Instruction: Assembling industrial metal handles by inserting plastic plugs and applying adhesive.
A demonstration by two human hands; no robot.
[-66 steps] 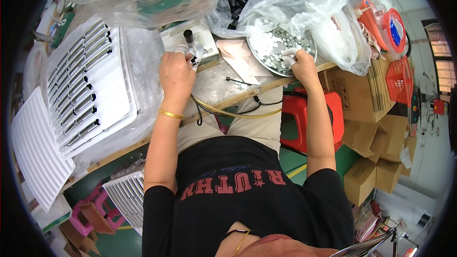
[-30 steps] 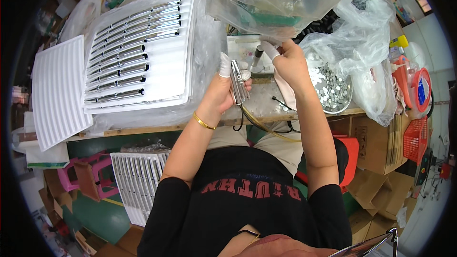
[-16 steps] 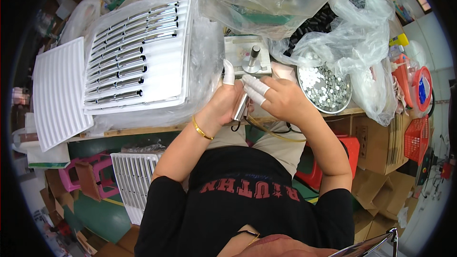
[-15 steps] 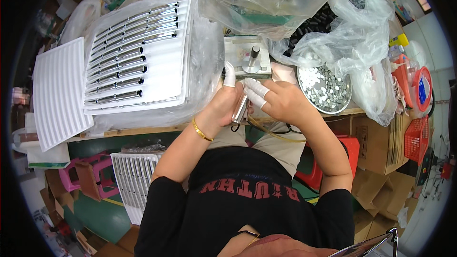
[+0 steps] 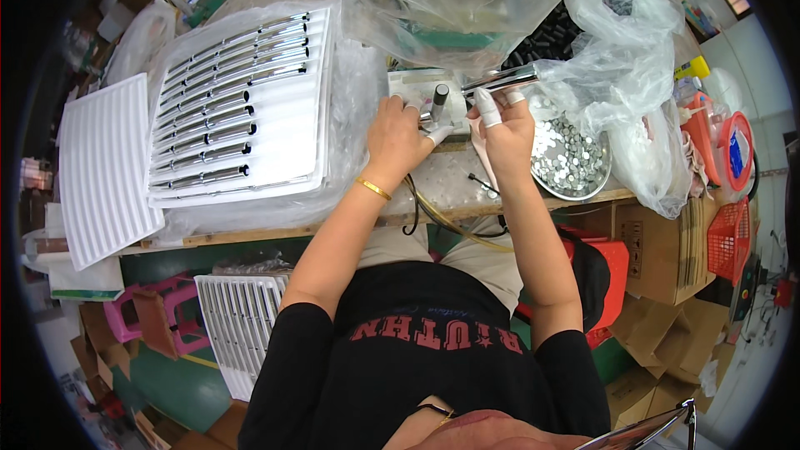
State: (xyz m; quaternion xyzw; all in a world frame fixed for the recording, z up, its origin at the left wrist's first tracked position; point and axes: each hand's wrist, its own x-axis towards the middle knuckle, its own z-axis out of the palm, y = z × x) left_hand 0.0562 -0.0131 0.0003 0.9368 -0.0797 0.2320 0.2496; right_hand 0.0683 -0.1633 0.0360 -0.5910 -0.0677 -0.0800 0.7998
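Clasping chrome tubes (image 5: pixel 508 77), earlier left-held, in curled right fingers (image 5: pixel 489 111), left fingers (image 5: pixel 439 135) unclear.

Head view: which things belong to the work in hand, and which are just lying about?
Apparently in use:
- chrome tubes in the right hand
- black-topped post beside the left hand
- silver discs

Apparently lying about:
- red basket
- cardboard boxes
- red stool

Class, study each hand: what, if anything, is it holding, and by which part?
The right hand holds shiny metal tubes near mid-length. The left hand is at the black-topped post; whether it grips anything cannot be told.
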